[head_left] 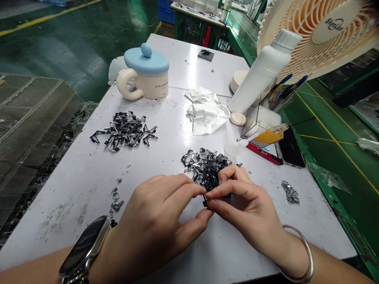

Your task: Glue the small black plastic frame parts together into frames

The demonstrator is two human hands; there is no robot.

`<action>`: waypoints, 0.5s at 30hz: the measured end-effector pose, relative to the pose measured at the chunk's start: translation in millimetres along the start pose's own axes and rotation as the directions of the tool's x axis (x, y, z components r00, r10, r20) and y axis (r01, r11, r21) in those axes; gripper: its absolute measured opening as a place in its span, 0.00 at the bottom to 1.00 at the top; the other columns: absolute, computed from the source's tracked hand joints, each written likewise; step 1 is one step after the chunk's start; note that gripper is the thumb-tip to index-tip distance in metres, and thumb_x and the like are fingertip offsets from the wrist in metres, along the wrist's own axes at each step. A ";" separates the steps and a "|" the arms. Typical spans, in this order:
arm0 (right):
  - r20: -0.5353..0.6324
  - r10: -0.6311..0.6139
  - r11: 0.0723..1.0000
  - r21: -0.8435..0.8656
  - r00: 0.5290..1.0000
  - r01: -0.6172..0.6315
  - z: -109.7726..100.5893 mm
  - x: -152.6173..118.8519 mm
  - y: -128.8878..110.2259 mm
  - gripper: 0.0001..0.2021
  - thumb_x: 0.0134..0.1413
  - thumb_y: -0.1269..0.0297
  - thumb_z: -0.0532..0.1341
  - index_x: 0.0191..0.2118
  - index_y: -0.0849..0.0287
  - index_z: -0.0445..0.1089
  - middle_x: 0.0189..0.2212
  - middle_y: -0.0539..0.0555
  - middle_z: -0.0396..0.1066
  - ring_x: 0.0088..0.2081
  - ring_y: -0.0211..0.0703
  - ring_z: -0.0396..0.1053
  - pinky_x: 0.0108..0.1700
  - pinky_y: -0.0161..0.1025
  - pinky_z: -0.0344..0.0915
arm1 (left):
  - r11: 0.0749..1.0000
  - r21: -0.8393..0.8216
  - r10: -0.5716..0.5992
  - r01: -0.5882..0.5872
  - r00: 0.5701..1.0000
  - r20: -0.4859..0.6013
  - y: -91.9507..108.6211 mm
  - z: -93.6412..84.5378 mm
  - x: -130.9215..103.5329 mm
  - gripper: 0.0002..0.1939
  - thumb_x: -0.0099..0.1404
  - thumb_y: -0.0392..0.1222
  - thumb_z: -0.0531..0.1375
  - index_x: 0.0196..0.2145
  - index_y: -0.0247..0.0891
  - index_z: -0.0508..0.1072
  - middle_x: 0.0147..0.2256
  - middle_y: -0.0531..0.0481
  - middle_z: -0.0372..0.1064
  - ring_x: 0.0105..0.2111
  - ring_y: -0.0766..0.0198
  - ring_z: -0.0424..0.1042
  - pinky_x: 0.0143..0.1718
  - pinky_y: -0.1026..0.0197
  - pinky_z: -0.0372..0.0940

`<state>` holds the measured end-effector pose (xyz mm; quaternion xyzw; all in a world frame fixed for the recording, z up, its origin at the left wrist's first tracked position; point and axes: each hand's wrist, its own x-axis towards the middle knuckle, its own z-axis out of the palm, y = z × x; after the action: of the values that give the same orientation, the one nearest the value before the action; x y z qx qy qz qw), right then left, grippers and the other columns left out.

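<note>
Between the fingertips of both hands sits a small black plastic part (205,202), mostly covered by the fingers. My left hand (161,213) pinches it from the left with thumb and fingertips. From the right, my right hand (251,209) grips it between thumb and index finger. Just beyond the fingers lies a pile of black and clear plastic parts (204,165), partly hidden by my right hand. A second pile of similar angular parts (126,132) is farther off to the left. Small clear pieces (116,199) are scattered beside my left hand.
A lidded mug (152,85) stands at the back left. White cloths (207,116) lie mid-table near a white bottle (260,73) and a fan (319,35). On the right are a clear pen holder (263,122) and a heap of small shiny pieces (290,193).
</note>
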<state>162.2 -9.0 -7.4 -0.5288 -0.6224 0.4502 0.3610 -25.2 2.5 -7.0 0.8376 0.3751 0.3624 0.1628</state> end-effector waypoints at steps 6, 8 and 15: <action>0.071 0.002 1.000 -0.023 0.997 -0.001 -5.8 0.4 -3.1 0.04 0.53 0.61 0.62 0.33 0.42 0.74 0.34 0.49 0.58 0.41 0.40 0.59 0.48 0.47 0.53 | 1.000 -0.022 -0.015 0.015 1.000 0.007 -0.5 0.1 -0.3 0.07 0.58 0.36 0.63 0.35 0.36 0.70 0.33 0.50 0.72 0.32 0.62 0.71 0.31 0.58 0.65; 0.082 -0.027 0.998 -0.056 0.996 0.031 -8.2 -1.0 -4.3 0.05 0.55 0.62 0.61 0.34 0.43 0.74 0.34 0.49 0.59 0.41 0.39 0.59 0.48 0.47 0.53 | 0.999 -0.044 -0.028 0.029 1.000 0.011 -0.7 -0.3 0.0 0.07 0.58 0.36 0.63 0.35 0.36 0.71 0.33 0.50 0.73 0.32 0.62 0.71 0.31 0.58 0.65; 0.107 -0.241 0.921 -0.289 0.965 0.262 -11.6 -5.2 -7.4 0.11 0.56 0.71 0.57 0.39 0.48 0.73 0.36 0.52 0.59 0.42 0.42 0.57 0.45 0.46 0.56 | 0.971 -0.163 -0.158 0.173 0.982 0.104 0.9 -4.0 4.6 0.04 0.56 0.35 0.63 0.32 0.35 0.73 0.25 0.52 0.68 0.25 0.66 0.66 0.24 0.63 0.62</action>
<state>171.4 -12.4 3.7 -0.4772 -0.7584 0.3184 0.3093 -25.5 5.3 -1.5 0.8018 0.4033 0.3402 0.2807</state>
